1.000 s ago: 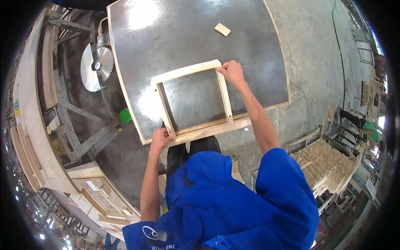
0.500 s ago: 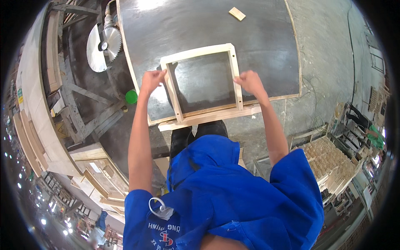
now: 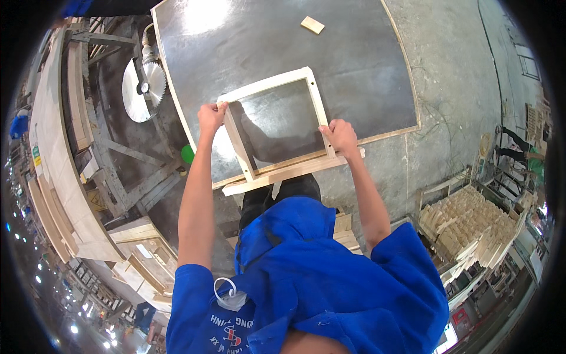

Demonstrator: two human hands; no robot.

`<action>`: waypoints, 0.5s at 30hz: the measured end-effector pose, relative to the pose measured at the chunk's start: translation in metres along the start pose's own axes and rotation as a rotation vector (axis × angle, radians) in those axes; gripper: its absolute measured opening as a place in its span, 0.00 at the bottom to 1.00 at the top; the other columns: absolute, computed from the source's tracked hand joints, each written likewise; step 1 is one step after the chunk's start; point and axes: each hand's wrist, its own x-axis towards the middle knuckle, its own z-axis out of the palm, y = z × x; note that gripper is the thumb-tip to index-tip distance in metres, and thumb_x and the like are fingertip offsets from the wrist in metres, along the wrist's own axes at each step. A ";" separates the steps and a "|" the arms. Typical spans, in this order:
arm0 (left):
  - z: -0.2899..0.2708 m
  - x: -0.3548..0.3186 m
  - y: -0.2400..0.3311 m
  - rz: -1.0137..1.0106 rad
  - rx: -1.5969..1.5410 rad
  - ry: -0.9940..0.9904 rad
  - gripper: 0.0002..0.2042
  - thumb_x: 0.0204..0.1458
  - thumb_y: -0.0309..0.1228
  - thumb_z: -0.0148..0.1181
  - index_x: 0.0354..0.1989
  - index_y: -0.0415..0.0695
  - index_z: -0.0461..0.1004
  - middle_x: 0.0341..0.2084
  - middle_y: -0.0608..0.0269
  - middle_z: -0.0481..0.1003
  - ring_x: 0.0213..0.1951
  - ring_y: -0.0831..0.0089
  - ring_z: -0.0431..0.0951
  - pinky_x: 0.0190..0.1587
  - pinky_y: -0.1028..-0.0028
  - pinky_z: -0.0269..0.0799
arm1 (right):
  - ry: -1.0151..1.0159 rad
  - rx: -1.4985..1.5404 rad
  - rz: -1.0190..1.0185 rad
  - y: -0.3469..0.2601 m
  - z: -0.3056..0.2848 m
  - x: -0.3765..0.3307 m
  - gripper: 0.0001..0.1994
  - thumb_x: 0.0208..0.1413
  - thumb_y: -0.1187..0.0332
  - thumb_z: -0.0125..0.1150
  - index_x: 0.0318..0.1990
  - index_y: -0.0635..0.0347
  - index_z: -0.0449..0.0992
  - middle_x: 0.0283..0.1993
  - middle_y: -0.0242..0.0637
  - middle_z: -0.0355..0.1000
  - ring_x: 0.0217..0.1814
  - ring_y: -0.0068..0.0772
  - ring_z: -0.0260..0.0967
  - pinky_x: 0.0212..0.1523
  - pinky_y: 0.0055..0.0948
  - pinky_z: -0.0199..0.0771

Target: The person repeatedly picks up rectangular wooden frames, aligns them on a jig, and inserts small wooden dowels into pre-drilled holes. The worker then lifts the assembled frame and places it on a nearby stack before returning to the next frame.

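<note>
A pale wooden frame (image 3: 265, 85) with four sides, its far rail slightly curved, is in front of me at the near edge of a dark-topped table (image 3: 354, 65). Its near rail (image 3: 283, 176) is a thicker bar whose ends reach past both side pieces. My left hand (image 3: 211, 118) is closed on the frame's far left corner, thumb along the wood. Lower down the right side piece, my right hand (image 3: 341, 137) grips the wood with its fingers wrapped round. Small dark holes show in the side pieces.
A small wood block (image 3: 312, 25) lies on the far part of the table. To the left is a toothed circular saw blade (image 3: 154, 84) beside a bright metal disc. A green round object (image 3: 187, 154) sits by the table's left edge. Stacked wood pieces (image 3: 466, 227) stand at right.
My left hand has shifted up to the frame's far left corner. My right hand has slid nearer along the right side and closed more firmly round it. The whole view has shifted slightly.
</note>
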 end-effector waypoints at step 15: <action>0.007 -0.025 0.013 0.228 0.131 0.187 0.13 0.43 0.32 0.64 0.30 0.32 0.78 0.24 0.41 0.78 0.31 0.48 0.80 0.35 0.60 0.73 | 0.631 0.118 -0.243 -0.074 -0.076 0.236 0.23 0.53 0.57 0.64 0.57 0.46 0.73 0.54 0.53 0.67 0.56 0.54 0.66 0.55 0.45 0.68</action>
